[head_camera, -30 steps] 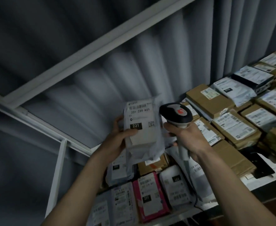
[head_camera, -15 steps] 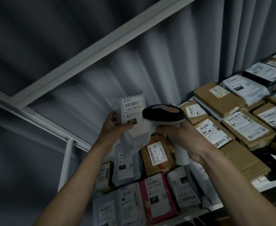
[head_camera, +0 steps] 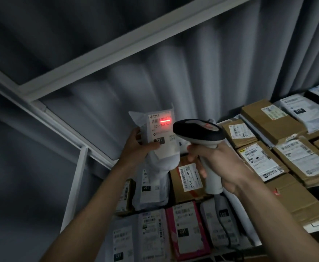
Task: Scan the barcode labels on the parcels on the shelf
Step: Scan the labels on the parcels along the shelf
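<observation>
Right now I have a white poly-bag parcel (head_camera: 159, 148) lifted off the shelf (head_camera: 105, 161) in my left hand (head_camera: 136, 146), fingers wrapped round its left edge and thumb lying across the lower part of its label (head_camera: 160, 129). My right hand (head_camera: 217, 163) is clenched round the pale grip of the barcode scanner (head_camera: 200, 135), whose dark head sits just beside the parcel's right edge, aimed at the label. A red scan line (head_camera: 165, 121) falls across the right end of the barcode at the top of the label, so I judge the step in hand is the read itself on this one parcel.

That line covers only part of the bars, to my eye; I may need to tip the scanner a little left or draw it back so the beam spans the whole code. Whether the read has registered I cannot tell.

Below my hands the shelf is packed: a pink mailer (head_camera: 187, 229), white and grey bags beside it, a brown carton with an upright label (head_camera: 190, 176), and more cardboard boxes (head_camera: 268, 120) running off to the right, labels up. Most of the task looks to lie ahead. Next I would set this bag down apart from the unscanned ones, then take up a neighbour with its label facing me.
</observation>
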